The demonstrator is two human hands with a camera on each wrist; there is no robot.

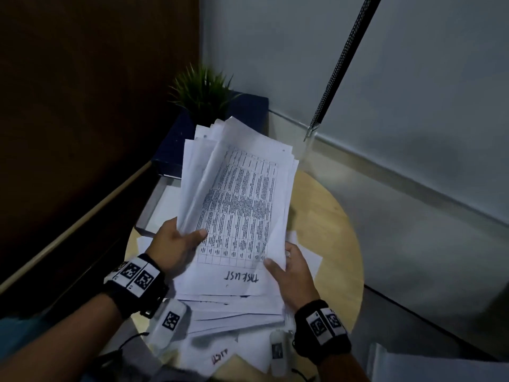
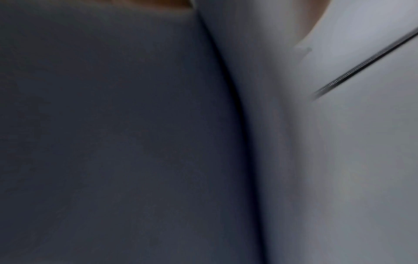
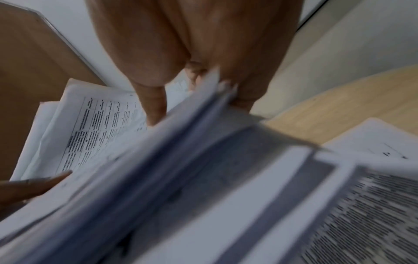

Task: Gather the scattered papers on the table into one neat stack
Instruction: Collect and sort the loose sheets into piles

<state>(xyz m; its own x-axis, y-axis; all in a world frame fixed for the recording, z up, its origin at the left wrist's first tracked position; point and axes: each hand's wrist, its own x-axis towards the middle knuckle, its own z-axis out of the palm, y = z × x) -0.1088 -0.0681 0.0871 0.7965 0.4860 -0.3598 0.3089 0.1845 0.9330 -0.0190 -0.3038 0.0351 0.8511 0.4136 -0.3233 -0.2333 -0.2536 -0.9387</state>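
A thick, uneven sheaf of white printed papers (image 1: 237,205) is held up above the round wooden table (image 1: 341,230), its top sheet a printed table with handwriting at the near end. My left hand (image 1: 176,244) grips its left edge, thumb on top. My right hand (image 1: 292,271) grips the lower right edge, thumb on the top sheet. In the right wrist view the right hand (image 3: 199,80) pinches the blurred papers (image 3: 203,178). More loose sheets (image 1: 237,315) lie on the table under the sheaf. The left wrist view shows only a blurred grey paper surface (image 2: 113,142).
A small potted plant (image 1: 203,92) stands on a dark blue box (image 1: 248,108) at the table's far side, by a white wall. A braided black cord (image 1: 338,67) hangs at the right. A wooden rail (image 1: 82,219) runs along the left. More papers (image 1: 440,368) sit bottom right.
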